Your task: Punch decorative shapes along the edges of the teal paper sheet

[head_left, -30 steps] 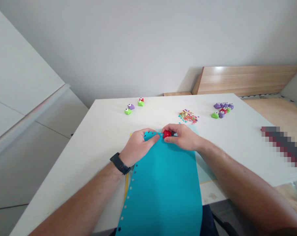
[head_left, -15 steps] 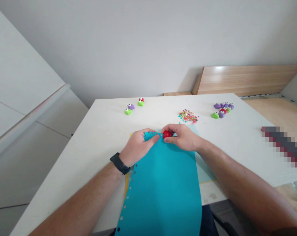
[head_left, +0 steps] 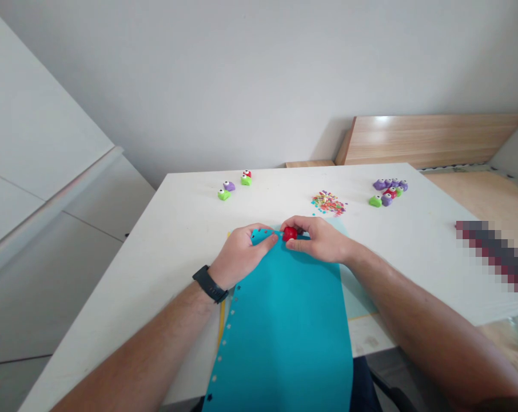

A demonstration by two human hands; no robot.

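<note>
A large turquoise sheet (head_left: pixel 285 320) hangs from my hands over the table's front edge, with small star-shaped holes along its left and top edges. My left hand (head_left: pixel 246 252) pinches the top edge between thumb and fingers. Close beside it, my right hand (head_left: pixel 317 237) is closed around a small red craft punch (head_left: pixel 290 234) set on that same top edge. Part of the punch is hidden by my fingers. A dark watch sits on my left wrist.
Green, purple and red punches with googly eyes stand at the back left (head_left: pixel 224 194) and in a cluster of several at the right (head_left: pixel 387 191). Colourful paper confetti (head_left: pixel 329 203) is heaped behind my right hand. A pale mat (head_left: pixel 359 300) lies under the sheet on the white table (head_left: pixel 156 257).
Both hands keep their hold in nearly the same place. The red punch has turned or shifted very slightly left, and the sheet's lower left edge has swung a little to the right.
</note>
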